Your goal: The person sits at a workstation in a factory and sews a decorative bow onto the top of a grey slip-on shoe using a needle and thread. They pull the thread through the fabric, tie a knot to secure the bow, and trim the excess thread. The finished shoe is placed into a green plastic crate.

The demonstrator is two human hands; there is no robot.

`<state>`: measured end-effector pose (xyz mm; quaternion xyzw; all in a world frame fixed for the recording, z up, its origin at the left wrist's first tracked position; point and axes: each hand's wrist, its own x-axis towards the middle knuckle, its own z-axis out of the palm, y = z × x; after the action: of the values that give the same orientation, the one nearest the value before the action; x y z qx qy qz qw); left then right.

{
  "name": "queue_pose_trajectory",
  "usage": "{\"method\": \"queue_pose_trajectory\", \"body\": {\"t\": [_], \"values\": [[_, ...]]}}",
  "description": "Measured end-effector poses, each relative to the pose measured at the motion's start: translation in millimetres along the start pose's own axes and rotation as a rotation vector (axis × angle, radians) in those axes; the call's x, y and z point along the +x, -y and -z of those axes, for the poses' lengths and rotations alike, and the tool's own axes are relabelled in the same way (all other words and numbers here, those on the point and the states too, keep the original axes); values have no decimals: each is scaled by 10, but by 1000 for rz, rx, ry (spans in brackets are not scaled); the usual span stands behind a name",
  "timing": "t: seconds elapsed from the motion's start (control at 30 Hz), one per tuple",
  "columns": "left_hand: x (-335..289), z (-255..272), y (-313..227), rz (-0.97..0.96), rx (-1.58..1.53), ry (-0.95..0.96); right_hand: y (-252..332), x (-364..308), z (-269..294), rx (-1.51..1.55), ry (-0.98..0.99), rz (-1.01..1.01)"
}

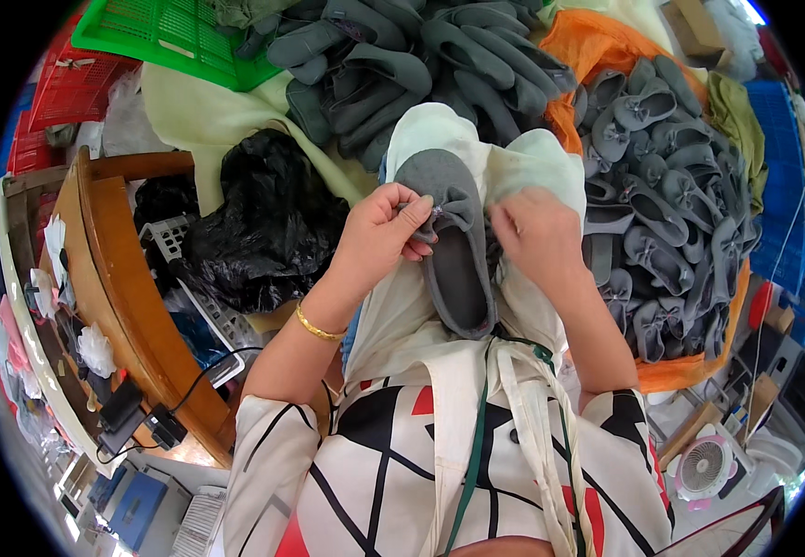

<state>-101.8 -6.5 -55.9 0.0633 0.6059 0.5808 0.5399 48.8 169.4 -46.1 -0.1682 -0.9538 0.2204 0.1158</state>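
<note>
A grey slip-on shoe (463, 269) lies over my lap, toe pointing away and its opening facing up. My left hand (389, 227) is closed on the shoe's left side, thumb and fingers pinching by the grey bow (454, 212) on its front. Small shiny bits show at the middle of the bow. Just right of the shoe, my right hand (537, 232) is blurred, its fingers curled in toward the thumb. Whatever those fingers may hold is too small or smeared to make out. A pale apron (402, 325) covers my legs under the shoe.
Beyond my knees lies a heap of plain grey shoes (375, 84). On the right, an orange sack (597, 42) holds many grey shoes with bows (658, 204). A black plastic bag (268, 223) and a wooden table (124, 306) stand left. A green crate (170, 42) is at far left.
</note>
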Motion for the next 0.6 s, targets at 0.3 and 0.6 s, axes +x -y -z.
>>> {"method": "queue_pose_trajectory", "body": {"t": [0.3, 0.6], "values": [[58, -68, -6, -3, -3, -61, 472, 268, -163, 2026, -547, -846], [135, 10, 207, -84, -3, -101, 88, -415, -211, 2465, -274, -730]]}}
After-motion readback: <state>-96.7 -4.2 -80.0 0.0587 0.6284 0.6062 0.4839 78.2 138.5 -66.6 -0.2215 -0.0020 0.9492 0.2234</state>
